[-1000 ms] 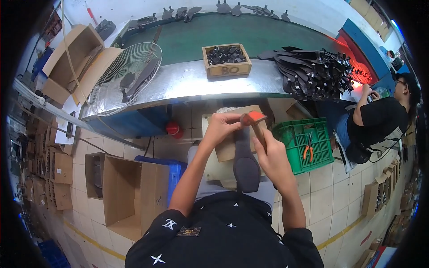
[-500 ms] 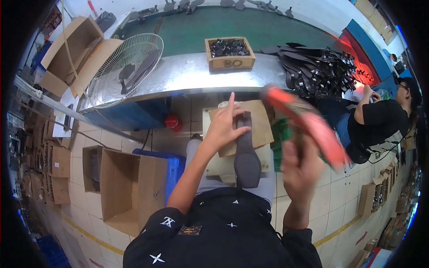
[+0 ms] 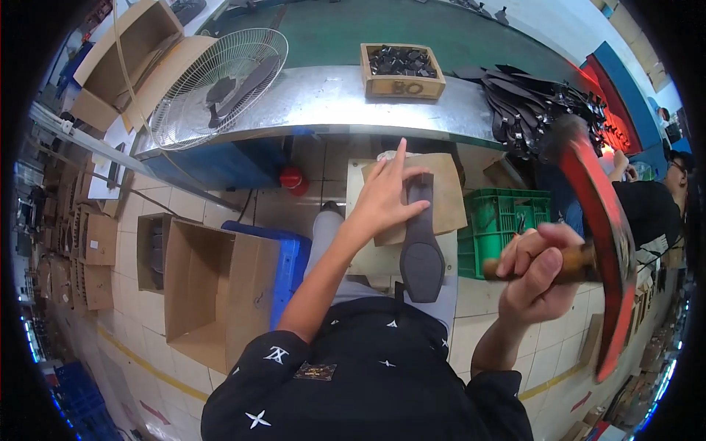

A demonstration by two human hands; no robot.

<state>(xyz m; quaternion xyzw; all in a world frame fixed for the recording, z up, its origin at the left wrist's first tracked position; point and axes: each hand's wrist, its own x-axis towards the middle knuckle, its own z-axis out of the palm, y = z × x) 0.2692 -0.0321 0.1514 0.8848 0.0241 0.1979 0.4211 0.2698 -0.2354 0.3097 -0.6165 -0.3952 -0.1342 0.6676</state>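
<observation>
My right hand (image 3: 540, 283) is closed round the wooden handle of a hammer (image 3: 599, 213) with a long, worn red head. It is held up to the right, apart from the work. A dark grey shoe sole (image 3: 422, 264) lies lengthwise before me, its broad end toward my lap and its narrow end on a brown pad (image 3: 450, 195). My left hand (image 3: 388, 195) is beside the sole's narrow part, its fingers stretched out and its thumb reaching onto the sole. Under the pad is a pale block (image 3: 364, 253) between my legs.
Ahead, a metal-edged bench (image 3: 316, 99) carries a wooden box (image 3: 404, 88) of small black pieces, a pile of dark soles (image 3: 515, 103) and a wire fan guard (image 3: 198, 95). A green crate (image 3: 482, 235) stands right, cardboard boxes (image 3: 246, 294) left. Another person (image 3: 647, 202) sits at far right.
The hammer has swung away to the right, its head turning from slanted across to nearly upright. My left hand stays beside the sole. The whole view has shifted slightly.
</observation>
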